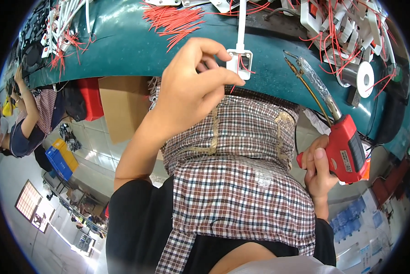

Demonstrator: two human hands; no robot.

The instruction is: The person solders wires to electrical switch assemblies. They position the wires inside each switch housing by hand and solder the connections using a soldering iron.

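At the near edge of the green bench point(118, 41), a red soldering gun point(346, 150) sits in the right hand point(321, 171), fingers curled, its tip well apart from the white fitting point(232, 65) that the left hand point(191, 82) pinches with 2 digits, thumb and forefinger. Likely best: keep it steady, skin clear of the red wire point(248, 71).

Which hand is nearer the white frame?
Left. The left hand is close against the left side of the white frame; the right hand is farther off, rightward, gripping the soldering gun.
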